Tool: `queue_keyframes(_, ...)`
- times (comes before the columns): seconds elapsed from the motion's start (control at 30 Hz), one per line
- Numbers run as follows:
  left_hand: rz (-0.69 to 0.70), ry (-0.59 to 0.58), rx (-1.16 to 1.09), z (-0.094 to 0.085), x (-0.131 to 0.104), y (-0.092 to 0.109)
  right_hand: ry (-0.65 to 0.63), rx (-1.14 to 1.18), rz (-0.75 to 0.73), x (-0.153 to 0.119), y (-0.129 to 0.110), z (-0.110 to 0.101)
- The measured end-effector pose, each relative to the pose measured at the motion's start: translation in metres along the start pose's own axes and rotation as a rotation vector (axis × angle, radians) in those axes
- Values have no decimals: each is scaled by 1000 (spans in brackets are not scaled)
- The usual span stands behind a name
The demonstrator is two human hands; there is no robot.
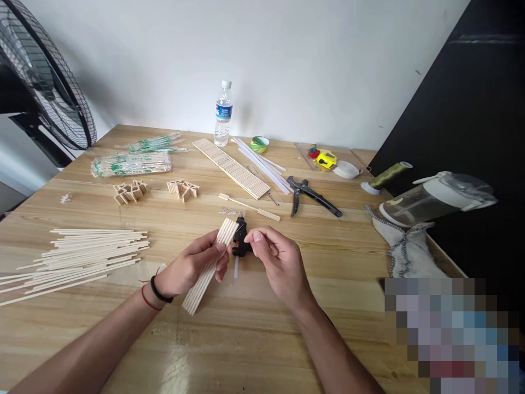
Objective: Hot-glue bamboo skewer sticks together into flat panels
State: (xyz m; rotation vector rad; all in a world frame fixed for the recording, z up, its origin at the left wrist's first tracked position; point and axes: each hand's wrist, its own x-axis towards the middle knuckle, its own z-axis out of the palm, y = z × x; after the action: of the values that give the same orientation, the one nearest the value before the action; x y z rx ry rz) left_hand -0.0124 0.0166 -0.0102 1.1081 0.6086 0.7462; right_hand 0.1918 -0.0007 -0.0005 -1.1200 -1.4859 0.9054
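Note:
My left hand [199, 260] is closed around a flat strip of wooden sticks [200, 290] laid side by side, tilted over the table. My right hand [279, 261] is pinched, thumb against forefinger, just right of the strip's top end. Whatever is between those fingertips is too small to make out. Between and beyond the hands lies a black hot glue gun [241, 245], partly hidden by the strip, with a clear glue stick [236, 267] out of its back. Past its nozzle are scraps of dried glue [228, 210] and a thin wooden piece with wider ends [268, 214].
Loose sticks [90, 253] lie at left, below two zigzag stick pieces [130, 191]. Behind are bagged sticks [131, 164], a long slatted panel [232, 167], a water bottle [223, 115] and black cutters [314, 197]. A fan [45, 76] stands left; a clear jug [435, 200] lies right.

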Motion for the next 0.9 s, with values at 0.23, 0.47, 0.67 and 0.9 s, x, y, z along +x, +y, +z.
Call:
queue_keyframes(0.23, 7, -3, 23, 2, -2, 4, 14, -15, -11, 0, -3, -1)
queue_keyframes(0.47, -2, 4, 21, 2, -1, 3, 31, -58, -14, 1, -2, -1)
queue_keyframes(0.67, -3, 20, -1, -1, 0, 0, -3, -33, -21, -1, -3, -1)
queue_keyframes(0.9, 11, 45, 32, -4, 3, -1, 17, 41, -3, -2, 2, 1)
